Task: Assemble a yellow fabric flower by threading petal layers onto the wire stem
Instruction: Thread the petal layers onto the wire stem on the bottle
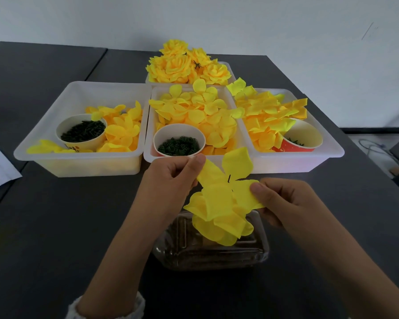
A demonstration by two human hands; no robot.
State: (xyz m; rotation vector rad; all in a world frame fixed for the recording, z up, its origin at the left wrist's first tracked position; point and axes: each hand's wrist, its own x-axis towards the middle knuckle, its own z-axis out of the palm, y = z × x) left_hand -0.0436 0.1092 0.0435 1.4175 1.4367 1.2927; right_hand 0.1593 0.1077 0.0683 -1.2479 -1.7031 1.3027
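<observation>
Left hand [171,178] pinches far-left petal of yellow fabric flower [219,203], held above clear plastic container [217,254] on near counter [55,215]. Dark wire stem tip [229,178] pokes through top layer. Right hand [283,201] pinches right petal.

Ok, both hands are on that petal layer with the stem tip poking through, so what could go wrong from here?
1. The left hand and right hand pinch opposite lobes of the top petal layer; pulling apart could tear the fabric around the stem tip.
2. Only a short bit of stem shows, so the layer might slip back off.
3. The half-built flower hangs over the clear container; lowering it could crush petals.
</observation>
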